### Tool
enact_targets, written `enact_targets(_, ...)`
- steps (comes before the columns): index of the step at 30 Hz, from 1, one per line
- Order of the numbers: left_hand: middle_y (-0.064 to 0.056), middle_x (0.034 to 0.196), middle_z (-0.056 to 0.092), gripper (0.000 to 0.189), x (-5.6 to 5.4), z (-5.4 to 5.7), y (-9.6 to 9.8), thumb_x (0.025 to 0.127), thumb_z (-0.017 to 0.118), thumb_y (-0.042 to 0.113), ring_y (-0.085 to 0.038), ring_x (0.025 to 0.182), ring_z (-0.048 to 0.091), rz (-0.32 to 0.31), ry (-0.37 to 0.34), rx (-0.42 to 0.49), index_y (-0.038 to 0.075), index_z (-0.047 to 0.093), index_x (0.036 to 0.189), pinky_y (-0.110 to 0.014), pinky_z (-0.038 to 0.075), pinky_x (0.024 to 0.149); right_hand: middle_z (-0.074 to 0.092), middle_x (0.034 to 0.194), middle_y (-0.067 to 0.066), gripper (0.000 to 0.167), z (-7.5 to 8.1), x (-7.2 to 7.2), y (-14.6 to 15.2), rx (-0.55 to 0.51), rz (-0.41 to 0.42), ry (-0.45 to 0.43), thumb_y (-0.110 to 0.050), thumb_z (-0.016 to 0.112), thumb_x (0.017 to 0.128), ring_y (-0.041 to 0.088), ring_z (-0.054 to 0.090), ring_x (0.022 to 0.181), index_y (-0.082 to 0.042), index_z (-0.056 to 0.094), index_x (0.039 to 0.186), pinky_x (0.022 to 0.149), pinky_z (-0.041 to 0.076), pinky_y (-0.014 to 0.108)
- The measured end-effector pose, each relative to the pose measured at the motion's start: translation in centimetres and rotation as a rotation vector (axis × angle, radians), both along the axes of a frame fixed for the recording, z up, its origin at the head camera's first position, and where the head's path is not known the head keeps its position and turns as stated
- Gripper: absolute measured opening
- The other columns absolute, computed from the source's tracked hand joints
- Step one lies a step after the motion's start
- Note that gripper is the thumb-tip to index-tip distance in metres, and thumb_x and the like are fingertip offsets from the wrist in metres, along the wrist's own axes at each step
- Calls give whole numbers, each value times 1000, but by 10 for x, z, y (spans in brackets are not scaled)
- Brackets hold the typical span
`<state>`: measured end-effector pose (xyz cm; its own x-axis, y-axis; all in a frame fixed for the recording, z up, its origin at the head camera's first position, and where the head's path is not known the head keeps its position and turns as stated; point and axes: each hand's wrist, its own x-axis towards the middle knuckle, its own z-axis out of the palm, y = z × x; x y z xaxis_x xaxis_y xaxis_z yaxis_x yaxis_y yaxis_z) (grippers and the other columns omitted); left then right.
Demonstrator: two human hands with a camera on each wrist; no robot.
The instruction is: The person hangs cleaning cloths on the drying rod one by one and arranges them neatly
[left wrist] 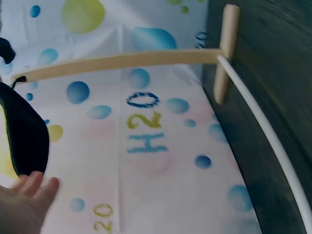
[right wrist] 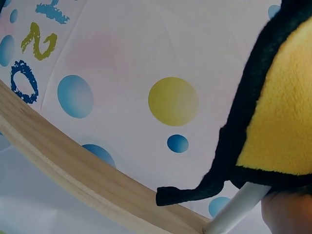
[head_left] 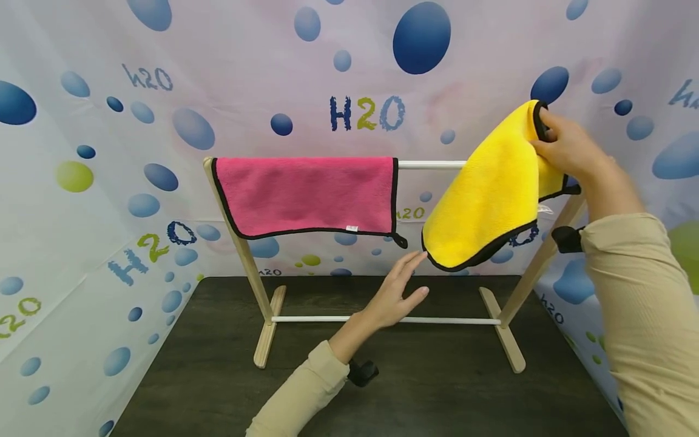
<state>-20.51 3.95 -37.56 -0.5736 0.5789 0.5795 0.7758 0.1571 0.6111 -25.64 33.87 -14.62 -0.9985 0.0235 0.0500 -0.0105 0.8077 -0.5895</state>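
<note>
My right hand pinches the black-trimmed upper edge of a yellow cloth, raised at the right end of the drying rack's white top bar. The cloth hangs slanted down to the left in front of that bar, hiding part of it. Below its lower left corner, my left hand reaches up with straight fingers, thumb apart, fingertips right at the black trim. In the right wrist view, the cloth's black hanging loop sticks out close to the bar's end. The left wrist view shows the cloth's dark underside above my fingers.
A pink cloth with black trim hangs folded over the left half of the top bar. The rack's wooden posts stand on feet on a dark table, joined by a low white rod. Behind hangs a spotted curtain.
</note>
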Motion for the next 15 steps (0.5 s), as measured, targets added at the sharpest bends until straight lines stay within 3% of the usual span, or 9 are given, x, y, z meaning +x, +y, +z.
enact_targets(5,-12,145,22,64,-5,15,14,94,48,17,-28,124,35,-10,-168,-13,16,12,147,-32,41,97,26,134,35,68,-1,0,0,-31,-3,-5,-44,34,94,46,37,102,-31,-12,142,97,9,68)
enact_targets(6,-13,144,23,65,-6,18,17,94,47,17,-28,124,36,-9,-190,-4,17,10,147,-31,41,96,27,134,35,68,-1,0,0,-32,-2,-4,-44,35,94,46,37,101,-31,-11,142,97,11,68)
enact_targets(8,-12,145,20,67,-9,23,24,94,47,16,-26,123,38,-6,-246,28,17,5,147,-28,43,94,31,132,34,68,0,-1,0,-24,0,-1,-43,35,94,43,41,98,-31,-10,143,96,24,60)
enact_targets(10,-12,146,18,68,-12,26,30,95,45,15,-26,122,41,-9,-317,94,18,2,147,-26,44,92,33,129,33,67,0,-2,1,-18,2,-1,-42,35,94,39,45,94,-31,-9,144,85,41,44)
enact_targets(12,-13,146,17,66,-14,30,36,96,44,13,-28,120,43,-5,-374,183,15,2,147,-26,46,90,35,128,31,67,0,-3,1,-15,-1,-2,-42,36,94,36,46,91,-31,-8,144,71,43,30)
enact_targets(15,-18,141,26,58,-15,35,43,95,42,7,-33,113,49,17,-422,335,8,12,145,-25,47,85,35,128,31,68,0,-4,1,-19,5,-3,-41,37,94,35,46,91,-31,-7,145,65,41,20)
